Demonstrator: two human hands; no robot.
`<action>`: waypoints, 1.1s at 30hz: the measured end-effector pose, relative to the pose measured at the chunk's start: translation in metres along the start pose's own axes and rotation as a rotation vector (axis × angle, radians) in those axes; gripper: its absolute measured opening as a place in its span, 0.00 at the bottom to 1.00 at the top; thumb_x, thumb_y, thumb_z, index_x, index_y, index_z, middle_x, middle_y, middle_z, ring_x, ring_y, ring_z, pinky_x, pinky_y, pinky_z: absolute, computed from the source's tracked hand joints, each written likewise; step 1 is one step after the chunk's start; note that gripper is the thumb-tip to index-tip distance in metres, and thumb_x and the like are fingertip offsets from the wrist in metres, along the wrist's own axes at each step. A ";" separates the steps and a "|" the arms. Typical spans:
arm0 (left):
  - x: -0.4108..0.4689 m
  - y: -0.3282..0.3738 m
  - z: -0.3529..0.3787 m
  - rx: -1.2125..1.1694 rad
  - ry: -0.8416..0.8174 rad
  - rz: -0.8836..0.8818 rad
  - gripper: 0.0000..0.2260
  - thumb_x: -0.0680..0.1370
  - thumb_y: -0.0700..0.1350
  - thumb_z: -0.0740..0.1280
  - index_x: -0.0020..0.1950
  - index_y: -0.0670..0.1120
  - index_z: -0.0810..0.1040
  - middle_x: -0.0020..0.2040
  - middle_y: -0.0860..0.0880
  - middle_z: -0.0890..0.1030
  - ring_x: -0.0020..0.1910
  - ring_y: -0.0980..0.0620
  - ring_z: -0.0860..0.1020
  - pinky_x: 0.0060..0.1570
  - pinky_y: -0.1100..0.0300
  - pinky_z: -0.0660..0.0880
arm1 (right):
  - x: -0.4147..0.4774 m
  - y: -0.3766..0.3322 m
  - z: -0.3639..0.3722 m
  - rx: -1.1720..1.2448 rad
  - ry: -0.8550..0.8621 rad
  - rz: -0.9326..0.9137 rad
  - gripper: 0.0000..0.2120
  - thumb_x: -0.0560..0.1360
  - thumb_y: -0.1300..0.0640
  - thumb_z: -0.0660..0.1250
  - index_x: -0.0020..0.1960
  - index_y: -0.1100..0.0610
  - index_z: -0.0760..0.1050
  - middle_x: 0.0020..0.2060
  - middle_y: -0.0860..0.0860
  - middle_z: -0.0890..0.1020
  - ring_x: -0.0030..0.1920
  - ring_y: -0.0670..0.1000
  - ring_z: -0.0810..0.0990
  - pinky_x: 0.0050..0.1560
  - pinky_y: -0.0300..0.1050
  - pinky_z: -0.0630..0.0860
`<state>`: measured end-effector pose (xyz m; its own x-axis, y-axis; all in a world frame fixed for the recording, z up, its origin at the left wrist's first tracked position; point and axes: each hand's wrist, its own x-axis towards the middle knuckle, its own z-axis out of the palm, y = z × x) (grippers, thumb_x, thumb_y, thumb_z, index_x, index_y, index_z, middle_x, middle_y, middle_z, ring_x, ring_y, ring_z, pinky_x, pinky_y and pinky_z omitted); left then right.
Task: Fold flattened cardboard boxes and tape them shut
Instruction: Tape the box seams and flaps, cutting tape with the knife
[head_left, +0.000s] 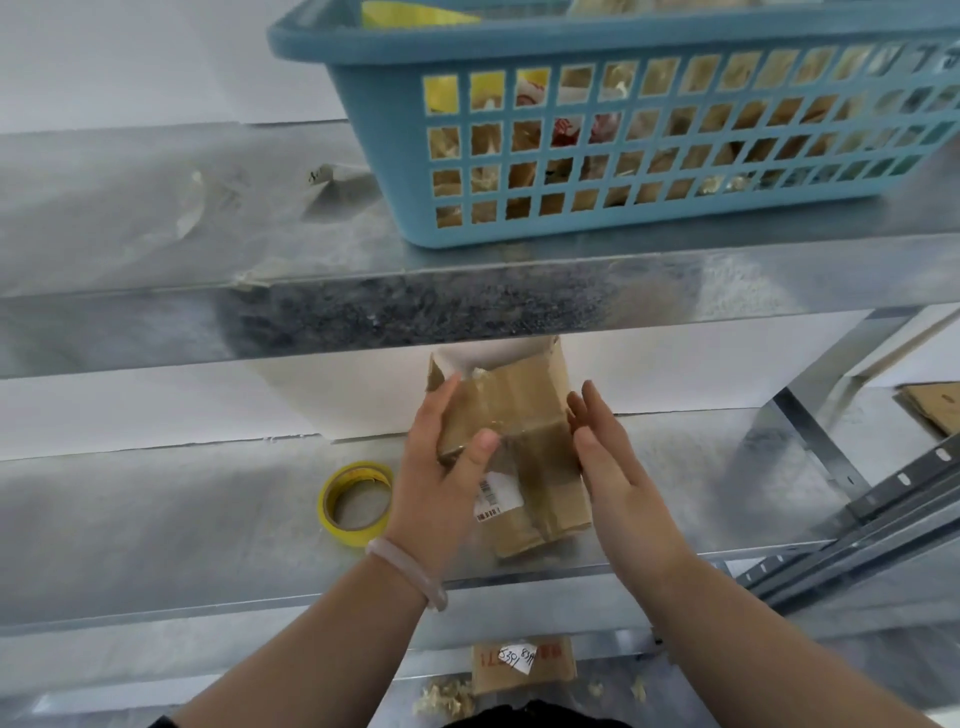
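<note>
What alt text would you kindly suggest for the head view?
The left hand grips a taped box on a shelf while the open right hand is at its other side. A tape roll lies beside it; a basket stands above.

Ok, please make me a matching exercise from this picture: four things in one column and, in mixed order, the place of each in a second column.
Things
1. cardboard box
2. tape roll
3. basket
4. bracelet

Places
A. on the upper shelf
B. round the left wrist
C. lying on the lower shelf, left of the box
D. held by the left hand

Pairs: 1-D, 2-C, 3-A, 4-B
</note>
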<state>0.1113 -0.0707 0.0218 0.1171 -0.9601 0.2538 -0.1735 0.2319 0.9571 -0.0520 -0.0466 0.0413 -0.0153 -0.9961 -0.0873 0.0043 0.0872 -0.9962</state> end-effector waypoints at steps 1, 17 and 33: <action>-0.002 0.002 -0.003 -0.068 0.069 -0.054 0.18 0.75 0.58 0.67 0.64 0.64 0.70 0.63 0.60 0.75 0.60 0.63 0.75 0.60 0.59 0.75 | -0.004 0.000 -0.004 -0.092 0.001 -0.034 0.27 0.80 0.51 0.63 0.75 0.39 0.57 0.68 0.34 0.69 0.65 0.30 0.69 0.67 0.32 0.67; -0.047 -0.021 -0.015 -0.313 0.147 -0.531 0.13 0.84 0.44 0.55 0.55 0.49 0.79 0.54 0.49 0.82 0.48 0.57 0.80 0.48 0.62 0.77 | -0.036 0.022 -0.022 -0.200 0.378 -0.166 0.44 0.68 0.58 0.78 0.74 0.39 0.58 0.62 0.28 0.71 0.57 0.30 0.73 0.50 0.28 0.76; -0.042 -0.031 -0.023 0.360 -0.325 0.080 0.29 0.78 0.44 0.58 0.78 0.51 0.54 0.76 0.53 0.60 0.74 0.62 0.58 0.73 0.62 0.59 | 0.009 -0.006 0.008 -1.108 -0.047 -0.842 0.22 0.71 0.54 0.74 0.64 0.53 0.75 0.69 0.50 0.73 0.67 0.52 0.73 0.69 0.50 0.71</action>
<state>0.1338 -0.0344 -0.0151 -0.2116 -0.9537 0.2135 -0.5035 0.2936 0.8126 -0.0443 -0.0560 0.0465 0.4160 -0.7522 0.5110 -0.7747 -0.5874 -0.2341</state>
